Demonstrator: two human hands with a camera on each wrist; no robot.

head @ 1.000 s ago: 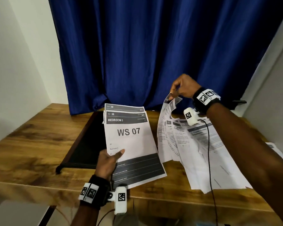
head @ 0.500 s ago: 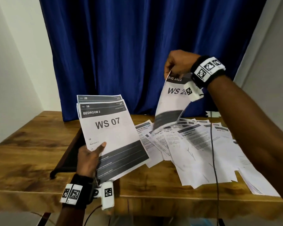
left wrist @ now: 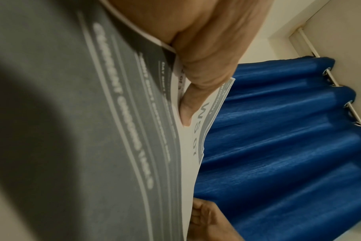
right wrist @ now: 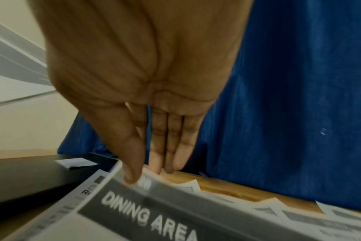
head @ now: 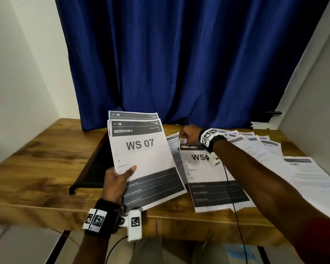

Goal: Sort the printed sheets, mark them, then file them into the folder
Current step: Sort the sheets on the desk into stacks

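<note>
My left hand grips a stack of printed sheets by its lower left, above the table's front; the top sheet reads "WS 07, Bedroom 3". In the left wrist view the thumb presses on that stack. My right hand pinches the top edge of the "Dining Area" sheet, which lies low over the fanned loose sheets. The right wrist view shows the thumb on top of this sheet and the fingers of that hand behind it. A black folder lies closed left of the stack.
The wooden table stands against a blue curtain, with white walls on both sides. More loose sheets reach the table's right edge. A thin black cable hangs from my right wrist across the papers.
My right hand pulled the Dining Area sheet out of the fan, raised it high, then brought it down onto the papers beside the held stack. The left hand kept its hold.
</note>
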